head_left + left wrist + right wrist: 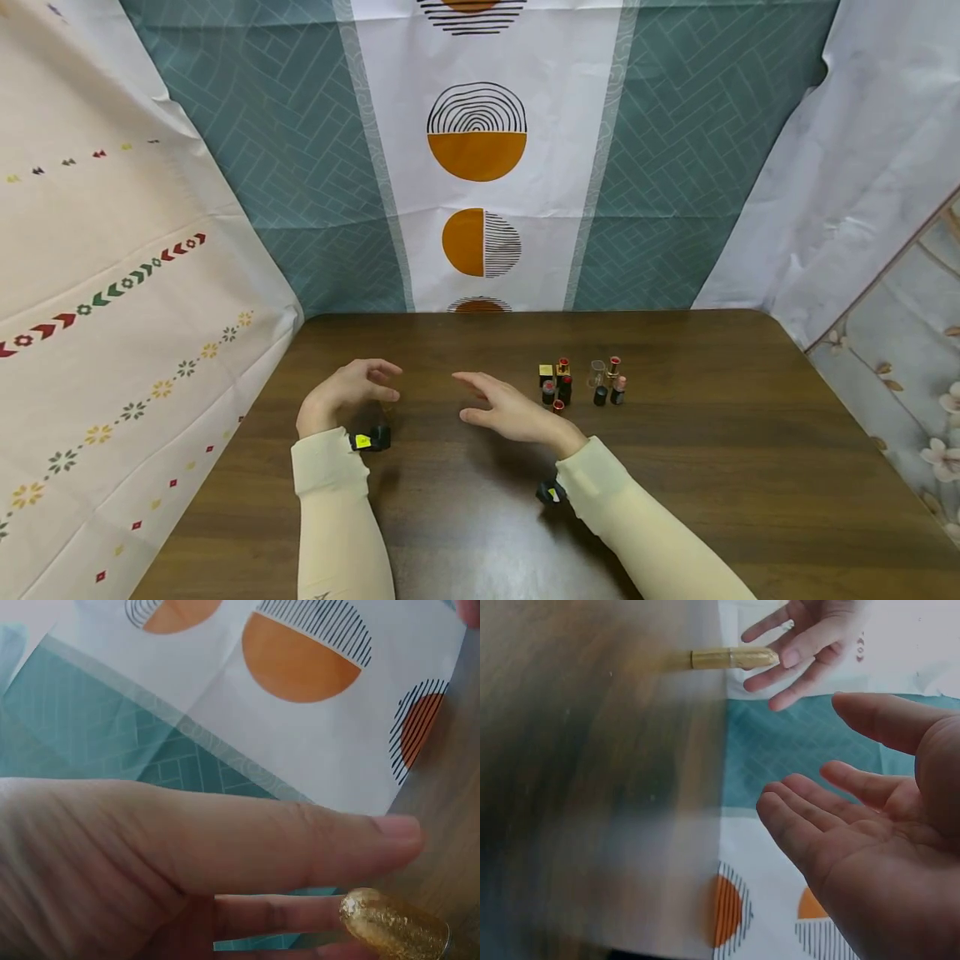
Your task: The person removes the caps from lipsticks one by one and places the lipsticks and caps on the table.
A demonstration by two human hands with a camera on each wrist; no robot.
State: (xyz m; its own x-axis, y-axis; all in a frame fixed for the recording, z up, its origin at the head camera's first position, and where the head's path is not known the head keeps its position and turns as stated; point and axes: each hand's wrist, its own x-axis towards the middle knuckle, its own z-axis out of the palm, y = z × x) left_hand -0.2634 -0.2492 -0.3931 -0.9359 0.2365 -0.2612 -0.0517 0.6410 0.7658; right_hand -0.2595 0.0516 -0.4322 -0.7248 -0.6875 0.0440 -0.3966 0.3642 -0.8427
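Note:
My left hand [351, 392] hovers over the left part of the table, fingers loosely bent and spread, thumb apart from them. Beside its thumb a slim gold tube with a rounded, glittery top [731, 658] stands upright on the table; it looks like a lipstick. In the left wrist view that gold top [394, 924] shows below the thumb tip. Whether the hand touches it I cannot tell. My right hand [513, 410] is held above the middle of the table, its fingers nearly straight, palm turned toward the left hand, nothing in it.
Right of my right hand stands a cluster of small black, gold and red lipsticks [566, 390]. Close by are a clear cap or tube [597, 372] and a few more lipsticks [618, 390]. Patterned cloth [480, 242] hangs behind the wooden table [712, 467].

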